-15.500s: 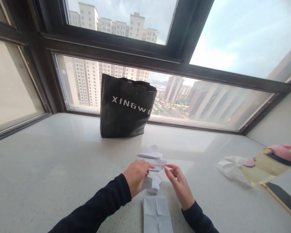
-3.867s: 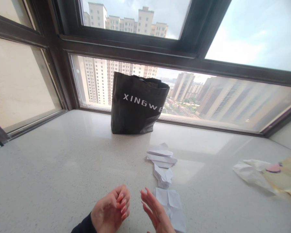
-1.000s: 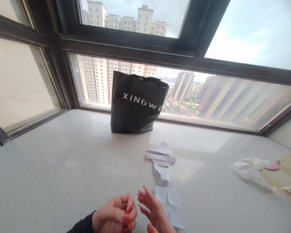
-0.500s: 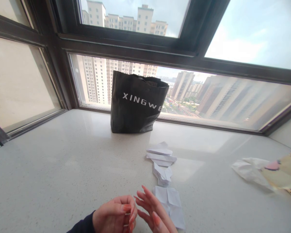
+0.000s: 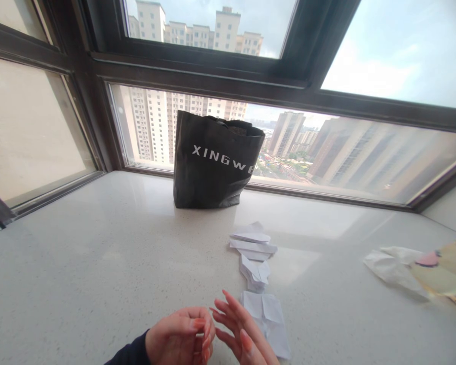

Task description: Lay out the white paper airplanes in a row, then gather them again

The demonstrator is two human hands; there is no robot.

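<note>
My left hand [image 5: 182,334] is at the bottom centre in a dark sleeve. Its fingers are bent and held together, the thumb lies close to them, and I see nothing in it. Close beside it, my right hand [image 5: 243,332] is open, fingers stretched and slightly apart, holding nothing. Behind the right hand, and partly covered by it, lies a creased white paper square [image 5: 275,319]. Farther back in a column are a stack of folded white papers [image 5: 255,274], some long folded strips [image 5: 253,248] and a pointed folded piece [image 5: 251,233].
A black bag [image 5: 213,177] with white lettering stands upright by the window. Everything rests on a pale speckled counter [image 5: 79,284]. At the right edge a crumpled white tissue [image 5: 393,266] sticks out of a patterned, yellowish packet [image 5: 448,268]. Dark window frames [image 5: 197,76] border the counter.
</note>
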